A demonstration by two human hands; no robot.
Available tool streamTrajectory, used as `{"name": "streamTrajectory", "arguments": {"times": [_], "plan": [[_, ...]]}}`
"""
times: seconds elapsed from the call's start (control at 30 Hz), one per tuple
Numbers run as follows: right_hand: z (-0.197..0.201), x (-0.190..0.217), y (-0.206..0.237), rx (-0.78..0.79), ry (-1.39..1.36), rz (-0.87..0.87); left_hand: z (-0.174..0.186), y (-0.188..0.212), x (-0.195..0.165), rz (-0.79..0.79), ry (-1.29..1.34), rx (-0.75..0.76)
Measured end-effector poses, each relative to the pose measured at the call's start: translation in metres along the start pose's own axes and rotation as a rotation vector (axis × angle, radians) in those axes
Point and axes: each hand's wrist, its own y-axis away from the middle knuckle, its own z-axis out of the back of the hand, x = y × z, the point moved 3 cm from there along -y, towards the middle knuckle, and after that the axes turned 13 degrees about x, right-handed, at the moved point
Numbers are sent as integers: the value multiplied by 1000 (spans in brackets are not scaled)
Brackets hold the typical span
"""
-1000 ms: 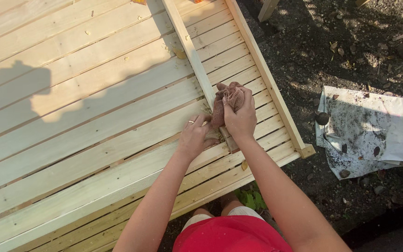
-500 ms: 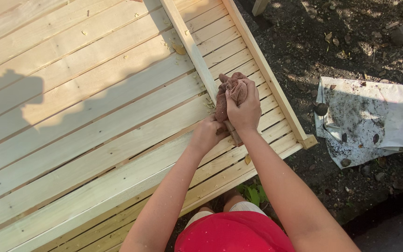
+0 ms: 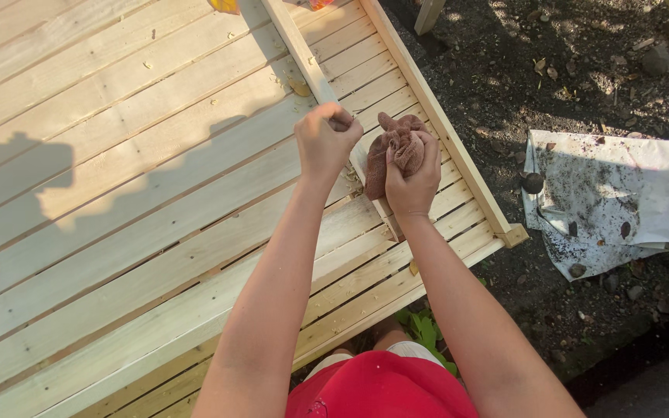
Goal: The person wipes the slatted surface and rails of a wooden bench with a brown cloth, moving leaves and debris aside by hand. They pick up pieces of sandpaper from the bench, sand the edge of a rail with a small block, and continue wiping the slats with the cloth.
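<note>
Head view: the right hand [image 3: 413, 179] is closed around a bunched brown cloth [image 3: 393, 147], holding it above the upright rail [image 3: 303, 58] of a pale slatted wooden panel [image 3: 118, 201]. The left hand [image 3: 325, 139] is curled into a fist just beside the cloth; whether it pinches anything cannot be told. To the right, a soiled white sheet [image 3: 621, 193] lies on dark soil [image 3: 520, 70].

Harsh sunlight, glare on pale wooden slats [image 3: 118, 178]; hard-edged person's shadow at left; focus sharp throughout.
</note>
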Motion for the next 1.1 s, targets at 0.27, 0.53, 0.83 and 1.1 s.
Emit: {"name": "streamTrajectory", "arguments": {"times": [0.27,0.53,0.83,1.1], "plan": [[4,-4,6,-137,-57,18,-3,42,8,-91,-156,101],[3,-5,7,-52,-15,7,-48,151,23,-13,-285,388],[2,-2,5,-4,22,34,-18,179,2,-387,-355,534],[2,-1,5,15,26,40,-11,136,32,-114,-427,571]]}}
